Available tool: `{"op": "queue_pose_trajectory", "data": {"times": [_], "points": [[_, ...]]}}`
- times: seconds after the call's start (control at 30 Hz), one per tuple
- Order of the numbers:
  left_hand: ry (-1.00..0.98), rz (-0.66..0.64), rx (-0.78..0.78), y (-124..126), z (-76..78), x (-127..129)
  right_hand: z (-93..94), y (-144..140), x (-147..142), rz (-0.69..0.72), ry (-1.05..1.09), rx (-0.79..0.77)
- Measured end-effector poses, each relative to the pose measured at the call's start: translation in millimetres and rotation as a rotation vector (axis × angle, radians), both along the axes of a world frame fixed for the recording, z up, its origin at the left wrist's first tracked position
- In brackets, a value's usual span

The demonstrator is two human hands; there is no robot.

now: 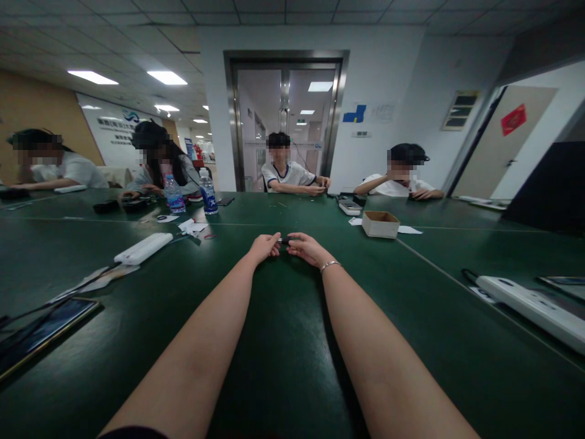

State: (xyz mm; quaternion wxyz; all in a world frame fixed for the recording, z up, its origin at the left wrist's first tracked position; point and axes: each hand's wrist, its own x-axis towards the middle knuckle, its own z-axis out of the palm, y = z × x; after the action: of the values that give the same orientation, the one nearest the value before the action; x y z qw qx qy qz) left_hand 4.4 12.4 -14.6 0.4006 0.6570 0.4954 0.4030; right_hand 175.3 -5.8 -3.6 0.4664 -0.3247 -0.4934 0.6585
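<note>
Your left hand (pixel 265 247) and right hand (pixel 307 247) meet far out on the green table (pixel 283 366), arms stretched straight ahead. Between them sits a small dark part (pixel 284 241), pinched from both sides by your fingertips: left fingers closed on its left end, right fingers curled over its right end. It is too small to tell what it is. The part lies low, at or just above the tabletop.

By the look of it you are in the middle of fine work on that part, pressing or pulling its two ends. The next move calls for small, steady finger force with your wrists resting on the table, not a big reach.

Room is good. The surface around your hands is bare on all sides. A cardboard box (pixel 380 224) stands well apart to your right front, a white power strip (pixel 142 249) well apart to your left, and another strip (pixel 534 308) lies near the right edge. A phone (pixel 43 332) rests close to the left near edge. Two water bottles (pixel 192 195) stand farther off to the left. Other people work across the table, their hands far from yours.
</note>
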Motion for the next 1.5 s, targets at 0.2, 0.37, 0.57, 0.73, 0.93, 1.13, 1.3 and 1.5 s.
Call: {"op": "queue_pose_trajectory", "data": {"times": [0.2, 0.37, 0.57, 0.73, 0.93, 1.13, 1.3, 1.5], "points": [[-0.017, -0.022, 0.016, -2.7, 1.9, -0.3, 3.7, -2.4, -1.8, -0.004, 0.002, -0.031], [-0.109, -0.043, 0.047, -11.8, 6.8, -1.1, 6.5, -4.4, -2.4, -0.018, -0.014, -0.034], [-0.154, -0.068, 0.067, -15.2, 9.4, -1.8, 6.1, -4.0, -3.2, -0.036, -0.025, -0.027], [-0.149, -0.013, -0.016, -11.0, 9.9, 1.0, 6.9, -5.0, -4.7, -0.041, -0.041, -0.021], [-0.132, 0.043, 0.034, -14.5, 12.2, 2.2, 6.6, -5.2, -4.0, -0.027, -0.033, -0.015], [-0.086, 0.038, 0.076, -15.6, 12.8, 2.0, 7.3, -5.4, -4.1, -0.020, -0.035, -0.025], [-0.084, 0.005, 0.034, -16.4, 14.9, 2.1, 7.7, -6.0, -4.4, -0.022, -0.028, -0.020], [-0.105, 0.001, 0.013, -13.6, 12.1, 0.4, 8.2, -6.4, -4.4, -0.024, -0.025, -0.026]]}}
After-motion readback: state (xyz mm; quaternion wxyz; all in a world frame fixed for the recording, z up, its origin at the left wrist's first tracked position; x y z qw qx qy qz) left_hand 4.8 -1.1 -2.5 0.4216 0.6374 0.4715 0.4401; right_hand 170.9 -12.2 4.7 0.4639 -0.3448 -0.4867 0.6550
